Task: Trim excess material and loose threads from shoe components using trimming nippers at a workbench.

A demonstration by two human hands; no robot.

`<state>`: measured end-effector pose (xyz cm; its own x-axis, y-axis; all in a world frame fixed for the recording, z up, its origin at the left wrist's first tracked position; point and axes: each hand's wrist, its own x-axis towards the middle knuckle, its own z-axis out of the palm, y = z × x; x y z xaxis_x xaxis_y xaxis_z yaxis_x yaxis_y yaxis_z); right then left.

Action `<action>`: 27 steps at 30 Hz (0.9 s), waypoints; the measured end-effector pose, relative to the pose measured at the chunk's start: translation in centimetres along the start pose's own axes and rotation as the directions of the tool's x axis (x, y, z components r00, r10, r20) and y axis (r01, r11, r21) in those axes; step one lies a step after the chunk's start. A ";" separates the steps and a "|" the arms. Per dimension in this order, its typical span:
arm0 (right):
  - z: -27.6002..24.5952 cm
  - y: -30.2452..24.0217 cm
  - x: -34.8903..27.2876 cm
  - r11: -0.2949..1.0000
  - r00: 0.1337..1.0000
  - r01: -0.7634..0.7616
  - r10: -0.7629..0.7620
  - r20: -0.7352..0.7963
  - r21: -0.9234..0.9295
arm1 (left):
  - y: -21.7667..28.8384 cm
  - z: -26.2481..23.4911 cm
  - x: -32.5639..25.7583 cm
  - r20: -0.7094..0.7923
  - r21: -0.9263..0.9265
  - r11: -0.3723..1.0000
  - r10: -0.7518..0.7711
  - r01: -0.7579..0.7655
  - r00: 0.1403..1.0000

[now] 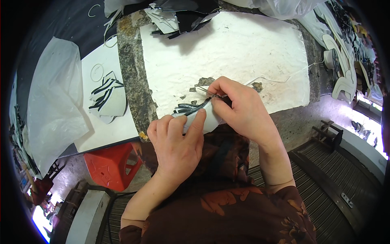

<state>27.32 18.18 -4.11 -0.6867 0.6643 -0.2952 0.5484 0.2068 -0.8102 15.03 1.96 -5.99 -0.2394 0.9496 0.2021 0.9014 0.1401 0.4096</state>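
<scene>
A white, curved, shoe-upper-like piece (pixel 211 118) with several black strips (pixel 187 109) lies at the near edge of the white work sheet. My left hand (pixel 174 140) holds it down, index finger stretched along the strips; its thumb is partly hidden. From the other side my right hand (pixel 239 105) pinches a thin dark two-pronged metal tool (pixel 205 90) by the strips' ends. The tool's dark rear part sits inside the palm, so its exact kind is unclear. Part of the white piece is hidden beneath my fingers.
Similar white pieces with black strips (pixel 113 99) lie to the left, beside a clear plastic bag (pixel 55 93). A pile of white and black pieces (pixel 174 18) is at the back. The stone slab (pixel 136 61) bears the worn white sheet (pixel 227 49). A red stool (pixel 107 168) stands below left.
</scene>
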 end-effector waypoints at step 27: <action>-1.9 0.2 0.1 0.973 0.983 -0.170 0.157 0.091 0.154 | -0.5 -0.2 0.4 0.037 -0.146 0.987 -0.070 0.074 0.997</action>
<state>28.25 19.67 -3.32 -0.6325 0.6202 -0.4640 0.5770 -0.0223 -0.8164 14.38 2.23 -5.95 -0.2879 0.9474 0.1397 0.8190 0.1680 0.5487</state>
